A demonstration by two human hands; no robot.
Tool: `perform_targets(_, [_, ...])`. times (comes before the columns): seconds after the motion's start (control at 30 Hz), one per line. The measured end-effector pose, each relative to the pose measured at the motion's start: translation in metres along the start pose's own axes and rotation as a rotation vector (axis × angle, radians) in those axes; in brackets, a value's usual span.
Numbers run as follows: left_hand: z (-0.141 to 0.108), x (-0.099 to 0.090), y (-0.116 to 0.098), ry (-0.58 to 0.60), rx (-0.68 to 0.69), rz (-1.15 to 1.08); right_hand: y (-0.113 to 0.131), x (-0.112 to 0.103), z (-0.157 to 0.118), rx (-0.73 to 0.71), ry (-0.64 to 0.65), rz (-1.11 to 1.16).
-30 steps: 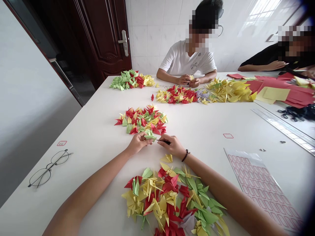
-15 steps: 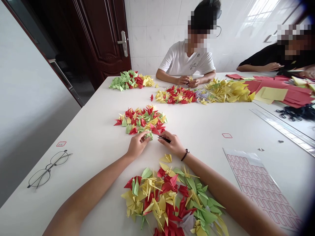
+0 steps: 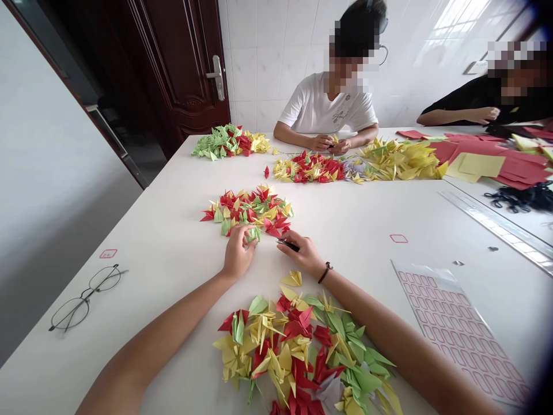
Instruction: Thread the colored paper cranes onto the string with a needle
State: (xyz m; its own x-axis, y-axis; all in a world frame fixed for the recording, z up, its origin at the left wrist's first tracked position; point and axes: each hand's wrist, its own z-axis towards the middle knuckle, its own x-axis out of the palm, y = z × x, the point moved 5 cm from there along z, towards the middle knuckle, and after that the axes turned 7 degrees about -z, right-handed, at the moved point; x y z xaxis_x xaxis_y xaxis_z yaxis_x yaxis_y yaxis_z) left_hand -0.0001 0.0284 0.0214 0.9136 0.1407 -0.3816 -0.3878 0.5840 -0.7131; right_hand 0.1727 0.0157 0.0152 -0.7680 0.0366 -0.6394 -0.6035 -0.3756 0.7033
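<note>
My left hand (image 3: pixel 238 253) pinches a green folded paper piece (image 3: pixel 254 233) at the near edge of the middle pile (image 3: pixel 248 207) of red, yellow and green folded papers. Just right of it, my right hand (image 3: pixel 302 252) is closed on a dark, thin tool (image 3: pixel 288 245), whose tip points left toward the green piece without touching it. Between my forearms lies a larger pile of folded papers (image 3: pixel 298 346) in yellow, red and green, with a single yellow piece (image 3: pixel 292 279) at its far edge.
Eyeglasses (image 3: pixel 88 294) lie at the left. A label sheet (image 3: pixel 458 328) and a clear ruler (image 3: pixel 496 225) are at the right. Across the table, a person in white (image 3: pixel 330 109) handles paper behind more piles (image 3: pixel 401 158); another person in black (image 3: pixel 458 98) sits farther right.
My left hand has shifted slightly left with the green piece, away from the tool. My right hand has stayed in place. The hand of the person in black has closed.
</note>
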Motion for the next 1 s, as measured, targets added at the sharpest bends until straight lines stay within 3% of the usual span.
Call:
perform_targets(0.57, [-0.016, 0.019, -0.022, 0.412, 0.241, 0.046, 0.001, 0.001, 0.000, -0.007, 0.005, 0.000])
perform_targets(0.77, [-0.020, 0.023, -0.033, 0.460, 0.392, 0.101, 0.000, 0.001, 0.000, -0.023, 0.004, 0.000])
perform_targets(1.0, [-0.018, 0.027, -0.032, 0.492, 0.411, 0.130, -0.001, 0.002, 0.000, -0.024, -0.001, -0.011])
